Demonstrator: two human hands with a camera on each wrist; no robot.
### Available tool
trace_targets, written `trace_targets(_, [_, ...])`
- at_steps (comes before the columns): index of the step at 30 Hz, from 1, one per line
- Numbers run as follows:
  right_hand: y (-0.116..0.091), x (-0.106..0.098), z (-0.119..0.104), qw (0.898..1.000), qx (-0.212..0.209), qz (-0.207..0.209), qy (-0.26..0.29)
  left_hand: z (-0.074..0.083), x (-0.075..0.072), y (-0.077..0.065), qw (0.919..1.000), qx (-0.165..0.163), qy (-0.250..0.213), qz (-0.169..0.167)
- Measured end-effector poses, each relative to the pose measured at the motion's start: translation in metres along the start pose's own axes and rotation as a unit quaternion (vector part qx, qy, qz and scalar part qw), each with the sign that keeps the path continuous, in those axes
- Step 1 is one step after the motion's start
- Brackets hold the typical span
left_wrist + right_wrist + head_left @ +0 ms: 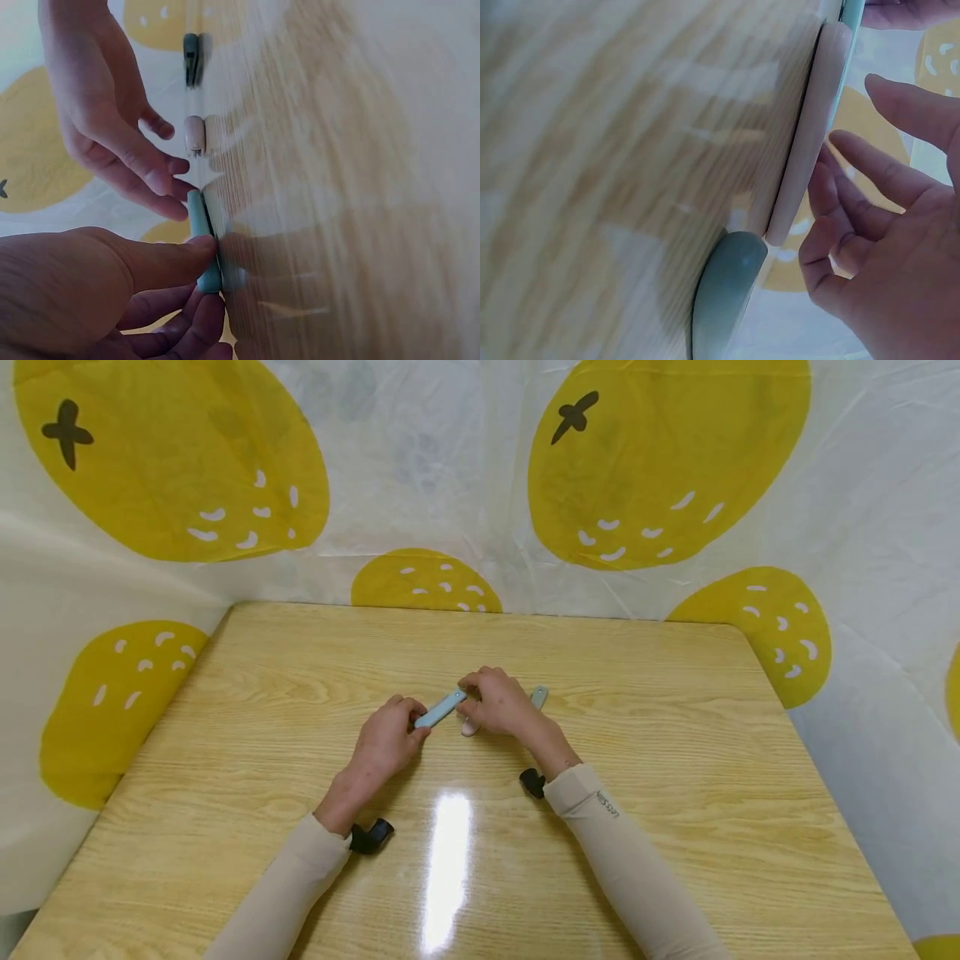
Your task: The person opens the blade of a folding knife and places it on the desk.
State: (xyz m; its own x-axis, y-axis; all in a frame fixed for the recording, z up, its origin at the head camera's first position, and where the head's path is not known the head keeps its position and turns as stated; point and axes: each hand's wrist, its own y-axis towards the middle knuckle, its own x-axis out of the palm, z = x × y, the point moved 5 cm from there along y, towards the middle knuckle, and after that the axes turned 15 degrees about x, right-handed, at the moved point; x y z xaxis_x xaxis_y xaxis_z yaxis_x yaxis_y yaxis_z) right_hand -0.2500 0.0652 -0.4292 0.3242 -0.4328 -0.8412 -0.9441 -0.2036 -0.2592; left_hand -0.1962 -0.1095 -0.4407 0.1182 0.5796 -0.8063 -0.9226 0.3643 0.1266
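Note:
My left hand [384, 739] pinches the near end of a slim light blue folding knife [441, 708], thumb on one side and fingers on the other. The knife lies low over the wooden table, its holed end pointing to the right. Beside that end is my right hand [498, 702], fingers loosely bent and holding nothing in the right wrist view. Below and beyond it lie a pink folding knife [810, 135] and a grey-green one [727, 292], both on the table. In the head view the right hand partly covers these two.
The wooden table [637, 827] reaches back to a white curtain [427, 460] with yellow fruit prints, which also hangs along both sides. Black camera mounts [371, 837] sit at the wrists. A bright light reflection crosses the table's front middle.

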Motion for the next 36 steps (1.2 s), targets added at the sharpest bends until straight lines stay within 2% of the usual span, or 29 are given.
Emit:
trace_targets(5, [0.002, 0.0, -0.002, 1.0, -0.01, -0.002, 0.006, 0.0, 0.0, 0.0, 1.0, 0.003, 0.001, 0.001])
trace_targets(14, [0.0, 0.002, -0.002, 0.997, 0.019, -0.023, 0.067, -0.003, 0.001, -0.001, 1.0, 0.007, 0.0, 0.007])
trace_targets(23, [-0.001, 0.001, 0.002, 0.99, 0.029, -0.041, 0.13, -0.003, -0.003, -0.002, 0.9984, 0.019, -0.045, 0.029])
trace_targets(29, [-0.003, -0.004, 0.001, 0.986, 0.026, -0.037, 0.162, -0.003, -0.008, 0.0, 0.996, 0.032, -0.073, 0.04])
trace_targets(36, [-0.002, -0.005, -0.003, 0.982, 0.025, -0.042, 0.181, -0.003, -0.012, 0.003, 0.9909, 0.069, -0.102, 0.055])
